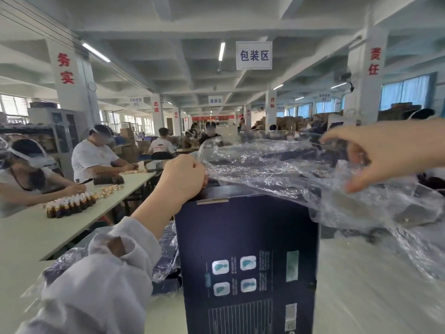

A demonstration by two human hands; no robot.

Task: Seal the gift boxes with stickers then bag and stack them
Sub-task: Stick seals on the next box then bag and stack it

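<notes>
A dark blue gift box (248, 256) stands upright on the white table in front of me, its printed back facing the camera. A clear plastic bag (277, 174) is spread in the air over the box's top. My left hand (183, 177) rests at the box's top left corner and pinches the bag's left edge. My right hand (382, 150) grips the bag's right edge, thumb and fingers curled round the film, up and to the right of the box.
Bagged dark boxes (166, 249) lie to the left of the upright box. The white table (375, 285) stretches to the right. At the left, seated people work at a long table (36, 227) with several small brown bottles (69, 206). More stacked goods sit behind the bag.
</notes>
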